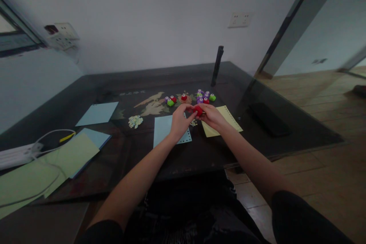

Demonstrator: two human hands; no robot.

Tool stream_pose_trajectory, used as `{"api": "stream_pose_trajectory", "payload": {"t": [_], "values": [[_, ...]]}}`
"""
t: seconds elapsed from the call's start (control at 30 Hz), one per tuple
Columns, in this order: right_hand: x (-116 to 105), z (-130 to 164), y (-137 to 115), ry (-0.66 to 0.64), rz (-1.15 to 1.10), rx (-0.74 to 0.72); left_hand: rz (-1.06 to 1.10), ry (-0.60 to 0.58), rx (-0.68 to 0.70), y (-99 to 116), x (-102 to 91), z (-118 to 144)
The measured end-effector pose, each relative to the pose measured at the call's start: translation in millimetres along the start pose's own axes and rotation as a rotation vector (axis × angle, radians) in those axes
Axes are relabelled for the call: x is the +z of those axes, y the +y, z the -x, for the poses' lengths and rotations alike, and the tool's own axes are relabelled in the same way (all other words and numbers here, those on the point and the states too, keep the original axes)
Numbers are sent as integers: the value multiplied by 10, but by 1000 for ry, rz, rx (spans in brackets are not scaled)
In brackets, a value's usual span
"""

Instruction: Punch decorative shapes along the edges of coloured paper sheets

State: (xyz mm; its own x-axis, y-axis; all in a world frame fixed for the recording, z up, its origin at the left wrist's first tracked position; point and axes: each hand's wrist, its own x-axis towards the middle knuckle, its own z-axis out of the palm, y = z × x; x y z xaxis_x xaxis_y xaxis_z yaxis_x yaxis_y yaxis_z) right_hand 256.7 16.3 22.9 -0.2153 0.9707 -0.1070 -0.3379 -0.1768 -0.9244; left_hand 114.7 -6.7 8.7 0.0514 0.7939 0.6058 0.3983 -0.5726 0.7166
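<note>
Both my hands meet over the dark table (pixel 200 152). My left hand (pixel 179 121) and my right hand (pixel 212 116) together grip a small red punch (pixel 198 111) between their fingertips. Under my left hand lies a light blue sheet (pixel 162 129) with a row of holes along its lower edge. A pale yellow sheet (pixel 225 120) lies under my right hand. Just beyond the hands stand several small punches, purple, red and green (pixel 205 97), with a few more (pixel 170 101) to the left.
A little heap of punched paper bits (pixel 135 121) lies left of the blue sheet. More blue (pixel 97 113) and green sheets (pixel 57 164) and a white power strip with cable (pixel 17 154) sit at the left. A black upright post (pixel 217 65) stands at the back; a dark flat object (pixel 267 119) lies right.
</note>
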Motion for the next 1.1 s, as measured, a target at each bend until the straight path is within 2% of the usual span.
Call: {"api": "stream_pose_trajectory", "payload": {"t": [0.13,0.73,0.8,0.97,1.1], "values": [[-11,-4,23,-27,25,-12,-19,5,4,18,-13,0],[-87,-43,-3,4,182,-56,-52,-6,28,-22,1,15],[-105,-46,-21,16,297,-134,-49,-3,14,-17,-2,8],[-130,-47,-36,-7,789,-492,-36,7,-52,-52,-12,-13],[-133,-54,2,-99,1032,-606,-60,-2,-92,-102,-12,-20]]}}
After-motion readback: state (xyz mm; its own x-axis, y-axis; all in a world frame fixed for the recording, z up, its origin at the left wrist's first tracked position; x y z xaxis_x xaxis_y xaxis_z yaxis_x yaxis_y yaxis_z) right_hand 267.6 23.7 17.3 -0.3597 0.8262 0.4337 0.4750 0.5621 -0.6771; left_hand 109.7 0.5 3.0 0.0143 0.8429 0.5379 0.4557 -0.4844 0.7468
